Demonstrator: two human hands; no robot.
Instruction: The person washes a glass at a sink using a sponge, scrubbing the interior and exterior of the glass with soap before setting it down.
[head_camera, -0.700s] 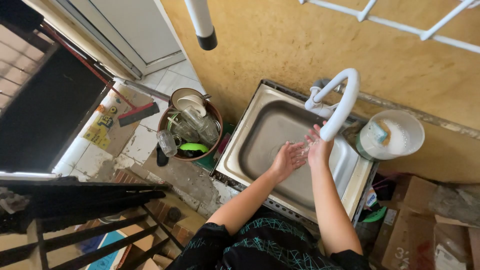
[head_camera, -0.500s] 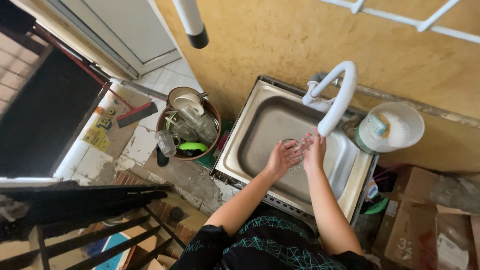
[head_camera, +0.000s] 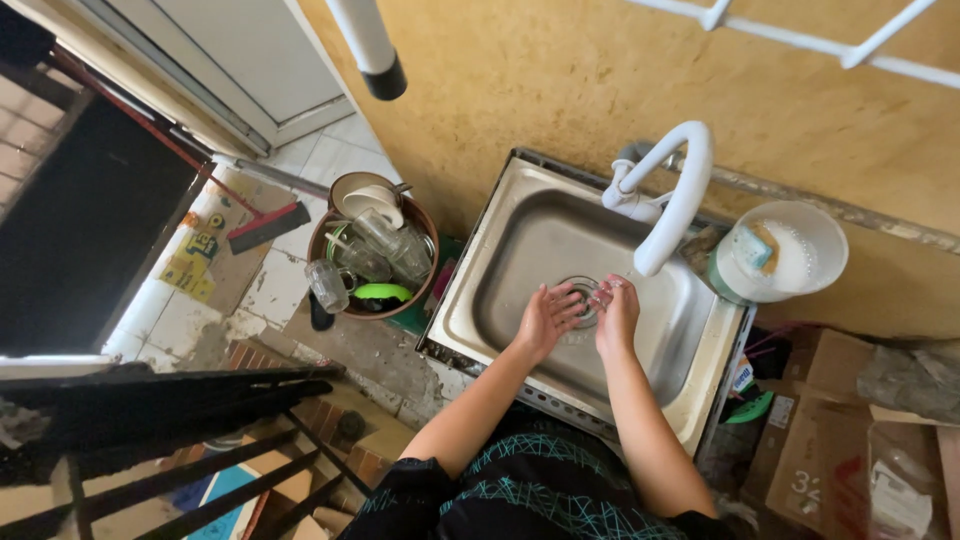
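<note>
- While both arms reach forward over the rectangular stainless-steel sink (head_camera: 520, 260), the 2 hands meet above its round drain (head_camera: 580, 290), just below the spout of the white curved plastic tap (head_camera: 672, 200).
- The left hand (head_camera: 545, 318) is spread, fingers apart and palm turned toward the other hand; it grasps nothing.
- The right hand (head_camera: 617, 312) has its fingers curled inward, and something small and clear seems to sit at the fingertips, but it is too small to tell what it is or whether it is gripped.
- The fingertips of the 2 hands lie just beside each other; I cannot tell if they touch.
- The sink stands against a yellow plastered wall (head_camera: 560, 90), and the tap rises from its back edge and arches forward over the basin.
- To the right of the tap, a white round plastic tub (head_camera: 810, 255) rests at the sink's back corner with a yellow-and-green sponge (head_camera: 758, 245) inside.
- Left of the sink, a brown round basin (head_camera: 330, 225) sits on the floor, filled with clear drinking glasses (head_camera: 385, 245), a white bowl (head_camera: 372, 203) and a green item.
- A red-handled broom head (head_camera: 268, 226) lies on the white tiled floor (head_camera: 315, 160) beside that basin.
- Brown cardboard boxes (head_camera: 830, 420) stand at the lower right, near the sink.
</note>
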